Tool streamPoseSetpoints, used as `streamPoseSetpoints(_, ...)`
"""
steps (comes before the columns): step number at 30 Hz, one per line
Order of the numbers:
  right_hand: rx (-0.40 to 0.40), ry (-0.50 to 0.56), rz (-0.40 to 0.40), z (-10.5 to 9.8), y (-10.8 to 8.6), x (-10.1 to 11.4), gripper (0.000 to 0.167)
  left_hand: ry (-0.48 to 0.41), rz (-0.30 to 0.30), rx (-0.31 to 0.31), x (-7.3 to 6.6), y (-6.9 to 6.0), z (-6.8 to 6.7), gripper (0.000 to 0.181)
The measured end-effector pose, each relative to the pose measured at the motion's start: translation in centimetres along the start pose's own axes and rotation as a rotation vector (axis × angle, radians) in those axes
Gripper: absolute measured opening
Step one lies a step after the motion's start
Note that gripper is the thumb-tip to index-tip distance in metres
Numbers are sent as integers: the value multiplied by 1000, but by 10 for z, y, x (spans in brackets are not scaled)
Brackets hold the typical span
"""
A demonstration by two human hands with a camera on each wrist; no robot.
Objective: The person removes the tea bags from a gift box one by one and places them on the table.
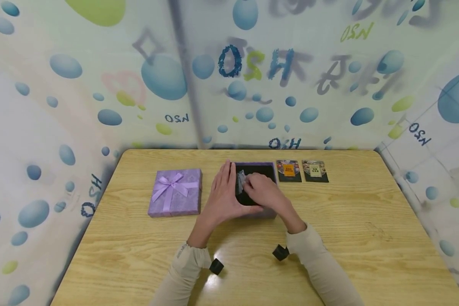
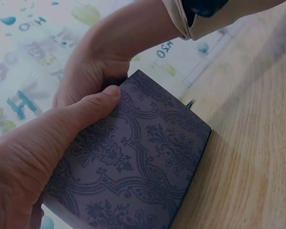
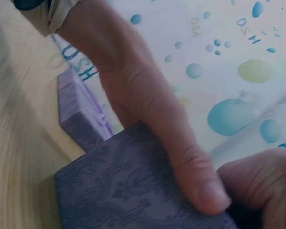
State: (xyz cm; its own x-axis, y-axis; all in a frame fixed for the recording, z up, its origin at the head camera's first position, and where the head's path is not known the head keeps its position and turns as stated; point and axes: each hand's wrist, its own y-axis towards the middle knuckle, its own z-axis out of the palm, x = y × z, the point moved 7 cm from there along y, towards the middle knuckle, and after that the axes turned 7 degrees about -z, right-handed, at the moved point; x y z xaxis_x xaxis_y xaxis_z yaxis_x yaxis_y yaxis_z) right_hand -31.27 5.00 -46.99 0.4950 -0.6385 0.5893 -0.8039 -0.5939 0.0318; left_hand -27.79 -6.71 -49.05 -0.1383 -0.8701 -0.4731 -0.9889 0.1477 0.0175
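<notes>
A purple patterned gift box (image 1: 267,212) with a black inside stands lidless on the table. My left hand (image 1: 223,193) holds it round its near left corner, fingers extended along the left side. In the left wrist view the left thumb (image 2: 93,106) lies against the box's near wall. My right hand (image 1: 264,191) reaches into the box with bent fingers, pinching a small silvery-grey patterned piece (image 1: 240,180). The fingertips are partly hidden, and the piece's kind cannot be told. The purple lid (image 1: 179,197) with a ribbon bow lies left of the box.
Two small dark printed packets lie right of the box: one with an orange label (image 1: 289,171), the other with a pale label (image 1: 315,171). The wooden table (image 1: 367,238) ends at a printed curtain (image 1: 313,85) behind and at both sides.
</notes>
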Motion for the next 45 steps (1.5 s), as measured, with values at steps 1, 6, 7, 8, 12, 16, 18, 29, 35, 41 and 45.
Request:
streamPoseSetpoints(1,-10,0,-13,-3,0,2,28,0,1,-4,0,0,-1,151)
streamPoseSetpoints(6,-65,-22,-55,-17,-3,10,25,4,2,-28,1,1,-3,151)
streamPoseSetpoints(7,-79,-28,-63,-21,-4,11,24,1,4,-33,1,1,-3,151)
streamPoseSetpoints(8,-94,-35,-70,-24,-5,12,23,2,7,-40,1,1,-3,151)
streamPoseSetpoints(12,-167,-22,-90,-39,-12,13,25,2,3,-29,0,1,-2,152)
streamPoseSetpoints(16,-218,28,-94,-50,-21,4,28,-4,-7,-5,0,1,0,152)
streamPoseSetpoints(18,-229,45,-95,-55,-26,-3,29,-12,-10,-6,0,1,1,152)
streamPoseSetpoints(29,-223,67,-45,-75,-48,-41,34,-18,-24,-12,0,-1,0,153)
streamPoseSetpoints(35,-201,61,-1,-79,-56,-60,40,-26,-37,16,-2,0,1,153)
streamPoseSetpoints(41,-190,92,-22,-88,-58,-69,43,-23,-39,10,-1,0,1,154)
streamPoseSetpoints(45,-179,158,17,-96,-64,-79,37,-6,-34,1,1,0,2,154)
